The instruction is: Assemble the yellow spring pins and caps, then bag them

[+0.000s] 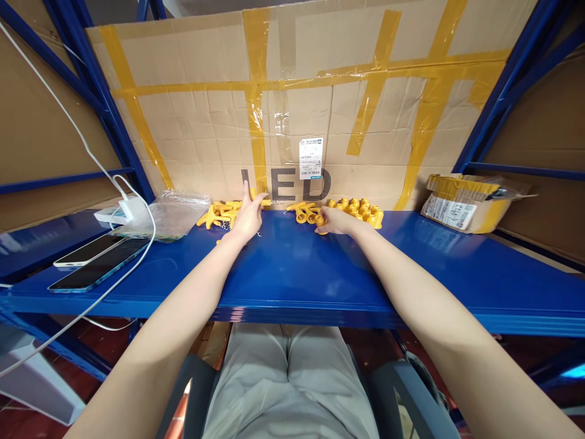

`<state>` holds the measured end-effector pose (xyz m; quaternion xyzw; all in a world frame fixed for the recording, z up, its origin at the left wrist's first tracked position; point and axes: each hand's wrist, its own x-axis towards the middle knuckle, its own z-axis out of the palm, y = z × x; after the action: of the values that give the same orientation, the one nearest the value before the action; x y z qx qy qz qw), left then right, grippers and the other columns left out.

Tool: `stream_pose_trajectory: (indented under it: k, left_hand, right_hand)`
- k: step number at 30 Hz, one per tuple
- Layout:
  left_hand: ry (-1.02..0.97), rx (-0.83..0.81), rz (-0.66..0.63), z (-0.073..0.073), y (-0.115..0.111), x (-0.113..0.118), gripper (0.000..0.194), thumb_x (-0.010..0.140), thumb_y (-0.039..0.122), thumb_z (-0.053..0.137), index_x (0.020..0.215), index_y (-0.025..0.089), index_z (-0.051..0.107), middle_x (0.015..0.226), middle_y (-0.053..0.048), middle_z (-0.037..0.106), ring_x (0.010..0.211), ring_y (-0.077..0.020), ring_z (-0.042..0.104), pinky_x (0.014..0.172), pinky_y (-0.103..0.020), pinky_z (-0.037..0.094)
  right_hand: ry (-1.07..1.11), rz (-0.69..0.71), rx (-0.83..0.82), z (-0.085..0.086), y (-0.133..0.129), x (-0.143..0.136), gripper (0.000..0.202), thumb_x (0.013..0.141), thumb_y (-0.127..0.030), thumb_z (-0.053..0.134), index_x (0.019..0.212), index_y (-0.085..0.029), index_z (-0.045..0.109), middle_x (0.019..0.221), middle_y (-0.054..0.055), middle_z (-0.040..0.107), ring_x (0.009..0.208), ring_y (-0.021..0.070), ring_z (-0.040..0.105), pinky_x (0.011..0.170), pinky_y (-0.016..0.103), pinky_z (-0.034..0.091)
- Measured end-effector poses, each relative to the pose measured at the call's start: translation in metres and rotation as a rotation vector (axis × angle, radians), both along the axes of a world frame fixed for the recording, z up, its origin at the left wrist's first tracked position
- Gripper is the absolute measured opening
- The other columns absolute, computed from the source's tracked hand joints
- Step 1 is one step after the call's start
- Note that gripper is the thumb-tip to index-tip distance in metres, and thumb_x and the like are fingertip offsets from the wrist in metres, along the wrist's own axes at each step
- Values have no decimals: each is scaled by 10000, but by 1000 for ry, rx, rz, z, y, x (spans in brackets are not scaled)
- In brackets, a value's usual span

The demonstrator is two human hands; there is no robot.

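Yellow star-like pieces with small chains [211, 216] lie in a pile on the blue shelf, left of centre. My left hand [248, 213] is at the right side of this pile, its index finger and thumb spread apart, and a yellow piece shows behind the fingers. Near the middle, my right hand [333, 221] has its fingers closed on a small yellow round piece [321, 229]. Next to it stand more round yellow pieces [301, 216], with a flat yellow piece behind them. Several upright yellow pieces [365, 210] are grouped behind and to the right of my right hand.
Two phones [98, 268], a white charger [133, 207] with a cable and a clear plastic bag [167, 213] lie at left. An open carton [466, 204] sits at right. A taped cardboard sheet [205, 134] stands behind the blue shelf [292, 274].
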<state>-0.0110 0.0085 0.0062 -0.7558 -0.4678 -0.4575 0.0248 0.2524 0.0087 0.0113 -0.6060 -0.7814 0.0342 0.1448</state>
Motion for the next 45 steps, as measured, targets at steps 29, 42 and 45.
stream_pose_trajectory:
  k: [29,42,45]
  left_hand:
    - [405,-347,14,-5,-1,-1,310,658,260,619,953,219,705,843,-18,696,781,-210,642,723,-279,489]
    - [386,-356,4,-6,0,0,290,646,275,609,914,213,700,768,-8,691,712,-196,637,653,-267,480]
    - [366,-353,-29,-6,-1,0,293,645,285,602,914,213,693,717,3,688,686,-189,636,636,-260,479]
  right_hand:
    - [-70,60,-136,17,-21,-4,310,720,-201,690,1028,-207,658,984,29,691,872,193,642,767,254,468]
    - [-14,164,-122,7,-5,-2,267,701,-233,701,964,-201,675,974,21,697,906,211,636,790,262,463]
    - [15,191,-106,3,-1,-4,279,711,-275,701,982,-210,676,986,18,695,897,209,636,785,264,460]
